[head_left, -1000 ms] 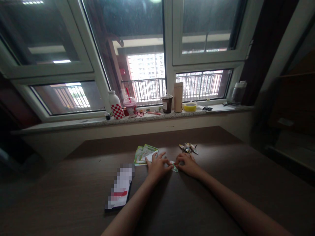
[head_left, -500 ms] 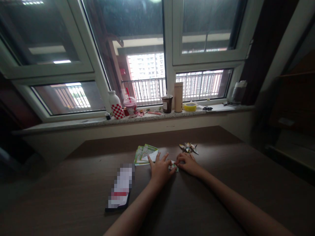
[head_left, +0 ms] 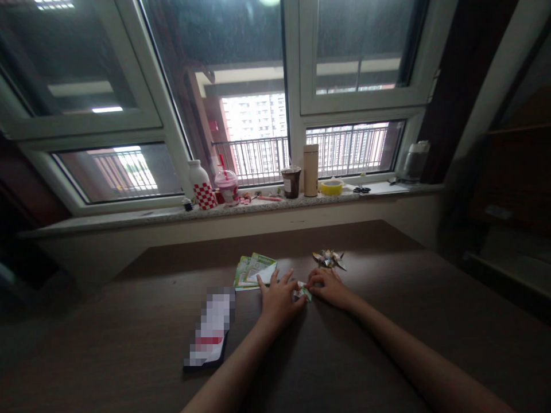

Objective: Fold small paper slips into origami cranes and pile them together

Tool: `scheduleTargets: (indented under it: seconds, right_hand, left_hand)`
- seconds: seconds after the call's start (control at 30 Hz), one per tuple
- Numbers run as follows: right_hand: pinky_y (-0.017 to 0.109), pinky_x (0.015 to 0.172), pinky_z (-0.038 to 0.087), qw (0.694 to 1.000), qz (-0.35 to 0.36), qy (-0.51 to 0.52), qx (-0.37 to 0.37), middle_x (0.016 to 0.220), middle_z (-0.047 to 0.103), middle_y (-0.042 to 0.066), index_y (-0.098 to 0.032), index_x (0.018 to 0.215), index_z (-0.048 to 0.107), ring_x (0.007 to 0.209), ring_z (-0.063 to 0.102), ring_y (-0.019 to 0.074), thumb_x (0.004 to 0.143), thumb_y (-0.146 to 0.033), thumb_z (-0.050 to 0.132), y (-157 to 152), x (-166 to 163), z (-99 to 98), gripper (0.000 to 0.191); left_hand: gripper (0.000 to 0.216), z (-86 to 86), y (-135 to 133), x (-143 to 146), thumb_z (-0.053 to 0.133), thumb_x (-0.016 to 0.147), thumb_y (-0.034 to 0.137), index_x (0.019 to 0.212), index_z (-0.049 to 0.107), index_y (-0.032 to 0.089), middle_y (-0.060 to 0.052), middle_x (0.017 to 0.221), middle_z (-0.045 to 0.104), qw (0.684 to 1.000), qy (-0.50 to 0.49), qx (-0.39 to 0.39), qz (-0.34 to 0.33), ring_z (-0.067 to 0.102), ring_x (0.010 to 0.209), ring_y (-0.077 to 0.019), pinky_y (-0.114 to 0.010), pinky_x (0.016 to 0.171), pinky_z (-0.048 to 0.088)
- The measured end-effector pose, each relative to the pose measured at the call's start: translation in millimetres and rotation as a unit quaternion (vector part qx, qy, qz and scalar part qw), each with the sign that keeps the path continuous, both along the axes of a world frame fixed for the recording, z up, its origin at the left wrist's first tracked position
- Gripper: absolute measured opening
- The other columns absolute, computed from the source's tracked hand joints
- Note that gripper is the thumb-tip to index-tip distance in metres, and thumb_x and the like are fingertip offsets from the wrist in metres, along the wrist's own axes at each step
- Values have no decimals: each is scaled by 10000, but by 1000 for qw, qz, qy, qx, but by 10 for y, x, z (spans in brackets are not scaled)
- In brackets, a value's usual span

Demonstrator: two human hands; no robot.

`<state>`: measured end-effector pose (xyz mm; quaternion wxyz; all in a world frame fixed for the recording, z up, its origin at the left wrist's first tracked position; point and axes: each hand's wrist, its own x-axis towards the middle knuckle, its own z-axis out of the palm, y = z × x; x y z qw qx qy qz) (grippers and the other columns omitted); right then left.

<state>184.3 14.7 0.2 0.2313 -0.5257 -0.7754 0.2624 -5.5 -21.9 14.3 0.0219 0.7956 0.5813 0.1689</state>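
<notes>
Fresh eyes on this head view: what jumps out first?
Probably the bright window filling the upper half, with a red-and-white checkered bottle on its sill toward the left. Next, on the dark brown table, the left hand and right hand are close together at a small green-and-white paper piece. A spiky, folded-looking cluster sits just beyond the right hand.

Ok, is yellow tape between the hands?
No: a paper piece lies between left hand and right hand; the yellow tape sits on the windowsill.
</notes>
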Motion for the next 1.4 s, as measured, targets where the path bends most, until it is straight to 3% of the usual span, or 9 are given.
scheduleTargets:
  seconds: [0.3,0.5,0.63,0.83,1.07,1.3,1.4]
  right_hand:
    - [538,1137,107,1000,0,-2,5,1130,640,48,-249,883,730,1237,466,263,824,-337,571,-3,-11,12,191]
    - [530,1128,141,1000,13,-1,12,1118,635,42,-262,891,727,1221,476,270,813,-418,626,-34,8,14,202]
    - [534,1128,137,999,5,-6,38,1134,629,36,-260,894,708,1218,478,267,781,-473,677,-75,-11,5,244]
    - [554,1123,145,998,2,-22,57,1135,631,33,-261,905,705,1217,484,266,805,-434,646,-120,-40,14,208]
    - [604,1130,68,993,16,-45,108,1175,635,22,-325,1029,711,1234,462,259,853,-295,576,-148,-73,-36,224]
    - [499,1103,236,991,28,-44,123,1209,625,10,-373,1080,705,1216,465,237,921,-312,536,-59,-33,-149,240]
    - [468,1083,270,990,24,-45,128,1205,633,3,-393,1082,705,1207,475,234,922,-309,545,-42,-26,-162,241]
  left_hand:
    - [206,-70,-8,0,602,846,479,976,673,336,52,1437,536,1000,-5,30,-10,332,1400,-352,-802,1058,-35]
    - [194,-63,94,-57,547,898,454,925,706,345,65,1437,535,999,-33,-16,6,327,1398,-333,-820,1037,0]
    - [128,-70,143,-65,612,866,422,894,719,356,71,1412,553,997,-63,-41,26,345,1383,-321,-817,1038,43]
    - [155,-48,126,-52,646,836,422,976,712,416,72,1417,538,996,-76,-39,35,350,1375,-309,-800,1053,42]
    - [131,-46,125,-56,649,835,415,788,731,324,57,1389,563,997,-68,-7,40,341,1374,-324,-789,1063,13]
    - [146,-52,118,-30,653,824,390,958,688,344,31,1368,569,994,-98,-16,53,372,1354,-305,-790,1058,55]
    - [133,-42,113,-26,653,823,381,947,694,351,33,1376,561,994,-95,-23,48,356,1363,-312,-787,1058,53]
